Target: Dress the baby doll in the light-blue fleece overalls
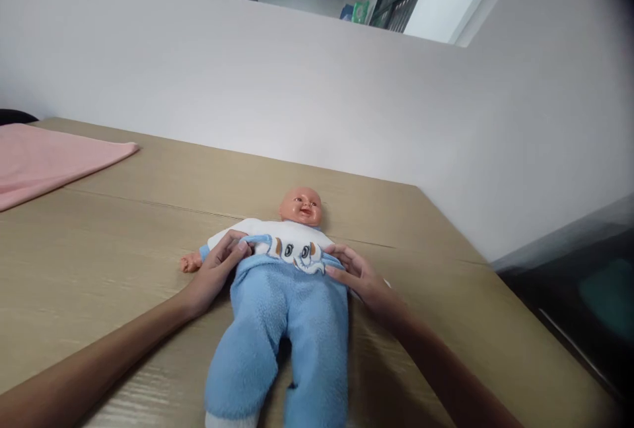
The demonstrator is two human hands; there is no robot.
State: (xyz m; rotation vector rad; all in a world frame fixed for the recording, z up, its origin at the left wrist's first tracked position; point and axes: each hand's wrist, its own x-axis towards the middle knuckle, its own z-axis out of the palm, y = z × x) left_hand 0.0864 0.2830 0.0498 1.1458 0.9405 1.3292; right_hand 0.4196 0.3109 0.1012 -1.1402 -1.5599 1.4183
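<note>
A baby doll (301, 207) lies on its back on the table, head away from me. It wears a white shirt (257, 227) with a cartoon animal face on the front and blue trim, and fluffy blue trousers (290, 299). At the doll's waist, my left hand (220, 263) pinches the shirt's blue hem between thumb and fingers. On the other side, the fingers and thumb of my right hand (359, 276) are closed on the hem too. The doll's arm on the right is mostly hidden behind my right hand.
The brown table (123, 249) carries a pink cloth (49, 157) at the far left. A white wall (222, 84) rises behind the table's back edge. A dark object (569, 289), blurred, stands beyond the right edge.
</note>
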